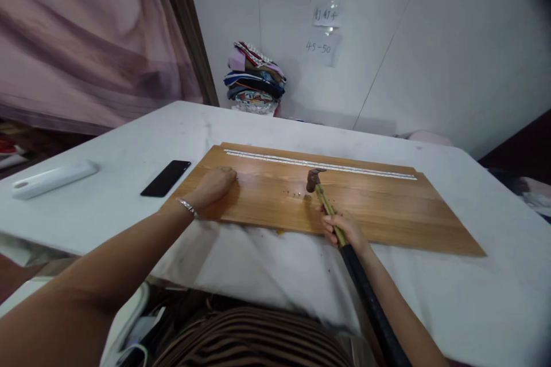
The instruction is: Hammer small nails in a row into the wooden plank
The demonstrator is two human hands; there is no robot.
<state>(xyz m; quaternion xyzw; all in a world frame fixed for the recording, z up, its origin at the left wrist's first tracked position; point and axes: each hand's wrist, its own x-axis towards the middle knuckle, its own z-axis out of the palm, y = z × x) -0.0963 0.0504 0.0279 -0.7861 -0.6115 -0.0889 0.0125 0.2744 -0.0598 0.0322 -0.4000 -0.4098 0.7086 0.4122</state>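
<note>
Two bare hands in view, one hammer. Black end of the hammer [344, 241] lies nearest the body, beside the right forearm. Right hand [342, 228]: fingers wrapped round the yellowish part of the handle, ahead of the black section. Long axis runs from lower right, close to the body, up and leftward to the head, at the far end beyond the grip.

Key relation: small bits [299, 194], probably nails, lie on the board [387, 200] just left of the hammer head; from the right hand's grip they are forward and left. Head seems raised off the board; a dark patch below reads as shadow or reflection. Of the two hands, the right looks slightly nearer to the bits.

Left hand [217, 182]: on the board's left end, fingers curled; cannot tell whether anything is pinched. Bracelet [186, 205] at that wrist.

Farther out: phone [166, 178] on the table [495, 281], just left of the board. Two pale strips [365, 172] run along the board's far side. Beyond the table: folded clothes [256, 77], then paper notes [326, 14] on the wall [451, 40].
</note>
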